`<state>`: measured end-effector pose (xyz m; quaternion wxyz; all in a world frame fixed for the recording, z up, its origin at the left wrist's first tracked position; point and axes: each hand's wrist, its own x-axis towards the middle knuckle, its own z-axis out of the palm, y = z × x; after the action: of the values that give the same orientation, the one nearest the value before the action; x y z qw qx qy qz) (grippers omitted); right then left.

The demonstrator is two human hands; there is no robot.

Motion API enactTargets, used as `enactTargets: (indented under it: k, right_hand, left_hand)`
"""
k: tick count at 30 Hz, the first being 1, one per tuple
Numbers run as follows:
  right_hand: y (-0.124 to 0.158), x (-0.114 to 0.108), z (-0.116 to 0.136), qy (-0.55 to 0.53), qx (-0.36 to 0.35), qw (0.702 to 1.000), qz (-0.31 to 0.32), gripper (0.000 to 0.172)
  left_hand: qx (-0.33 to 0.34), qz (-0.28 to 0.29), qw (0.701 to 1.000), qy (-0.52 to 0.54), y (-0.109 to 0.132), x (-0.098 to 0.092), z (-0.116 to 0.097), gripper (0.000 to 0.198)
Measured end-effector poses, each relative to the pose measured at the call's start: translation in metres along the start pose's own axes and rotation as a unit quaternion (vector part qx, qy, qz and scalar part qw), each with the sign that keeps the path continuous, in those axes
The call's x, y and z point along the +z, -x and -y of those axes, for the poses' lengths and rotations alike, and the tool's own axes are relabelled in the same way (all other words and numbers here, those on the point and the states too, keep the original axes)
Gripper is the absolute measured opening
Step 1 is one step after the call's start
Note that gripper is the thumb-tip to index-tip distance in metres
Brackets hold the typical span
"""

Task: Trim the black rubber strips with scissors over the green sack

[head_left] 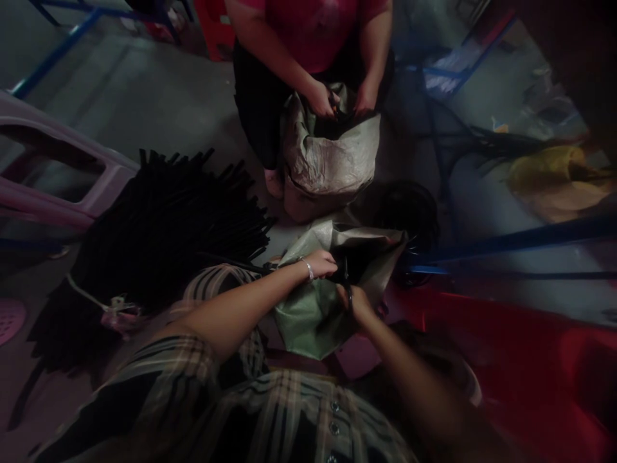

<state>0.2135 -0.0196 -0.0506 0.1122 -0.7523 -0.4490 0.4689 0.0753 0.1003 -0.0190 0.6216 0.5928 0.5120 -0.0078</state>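
My left hand (319, 265), with a metal bracelet at the wrist, grips the upper edge of a green woven sack (308, 321) on my lap. My right hand (359, 303) is at the sack's mouth, closed around a dark object (348, 289). That object is partly hidden by my fingers, so its kind is unclear. A large bundle of black strips (159, 238) lies to the left, its ends close to my left forearm. The sack's inside is dark and its contents cannot be made out.
Facing me, a person in a red shirt holds both hands (337, 99) in the mouth of a similar sack (330, 151). A dark coil (407, 215) lies between us. A pink plastic stool (58, 167), blue metal racks (511, 244) and a red plastic surface (506, 347) stand around us.
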Motion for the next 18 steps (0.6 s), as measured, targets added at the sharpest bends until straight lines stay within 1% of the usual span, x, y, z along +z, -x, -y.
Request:
enactTargets:
  k: [3, 6, 9, 14, 18]
  right_hand:
    - [-0.004, 0.0, 0.002, -0.007, 0.019, 1.0, -0.005, 0.041]
    - [-0.007, -0.002, 0.001, -0.027, 0.013, 1.0, 0.002, 0.039]
    - [-0.01, -0.01, 0.001, -0.025, 0.004, 1.0, -0.003, 0.036]
    - [-0.013, -0.031, 0.01, -0.015, -0.017, 0.999, -0.022, 0.03]
    - [-0.01, -0.061, 0.027, -0.009, -0.037, 0.998, -0.054, 0.031]
  left_hand:
    - [0.005, 0.0, 1.0, 0.01, 0.001, -0.001, -0.002, 0.015]
    - [0.011, 0.0, 1.0, 0.02, 0.003, -0.002, -0.005, 0.014]
    - [0.018, 0.004, 1.0, 0.024, 0.006, -0.002, -0.009, 0.014]
    - [0.006, 0.013, 0.999, 0.03, 0.008, 0.004, -0.018, 0.016]
    - [0.002, 0.021, 0.999, 0.03, 0.003, 0.011, -0.02, 0.017]
